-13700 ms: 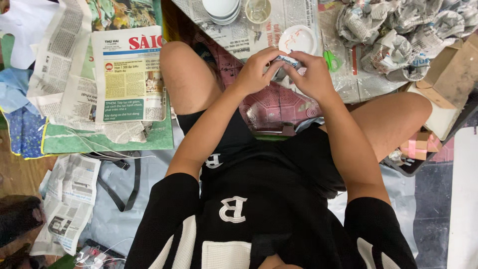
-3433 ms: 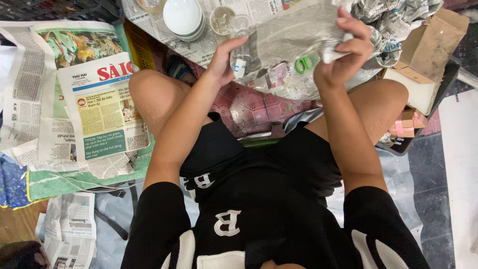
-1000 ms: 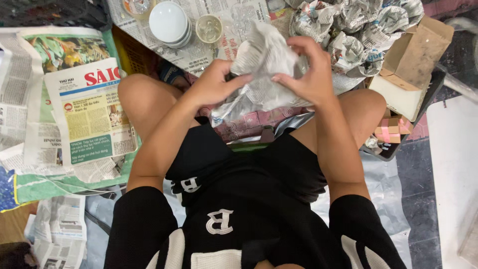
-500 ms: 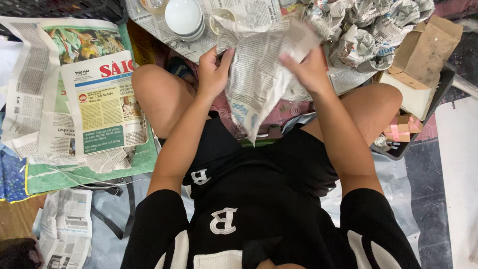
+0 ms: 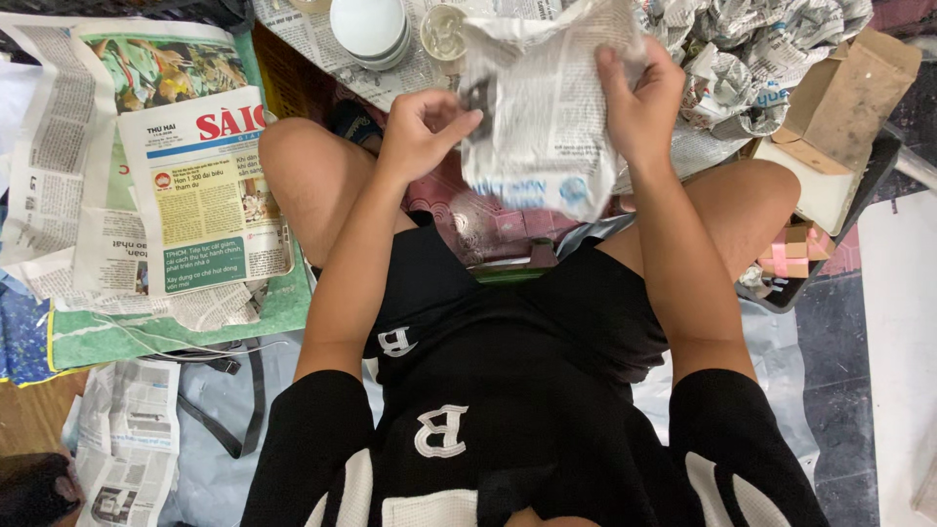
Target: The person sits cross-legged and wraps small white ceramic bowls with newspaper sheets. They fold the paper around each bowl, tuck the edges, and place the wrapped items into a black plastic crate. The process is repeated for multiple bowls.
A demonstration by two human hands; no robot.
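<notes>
I sit on the floor in black shorts and a black top, knees apart. Both hands hold a crumpled sheet of newspaper (image 5: 547,107) up in front of me. My left hand (image 5: 422,132) pinches its left edge between thumb and fingers. My right hand (image 5: 636,102) grips its right side, fingers spread over the paper. The sheet bulges as if wrapped around something, but what is inside is hidden.
A stack of white bowls (image 5: 369,29) and a small glass cup (image 5: 441,29) stand on newspaper ahead. Several paper-wrapped bundles (image 5: 752,59) lie at the top right beside an open cardboard box (image 5: 839,107). Flat newspapers (image 5: 195,195) cover the floor to my left.
The sheet hung looser and more spread out half a second ago; now it is gathered tighter between my hands. My view has shifted slightly.
</notes>
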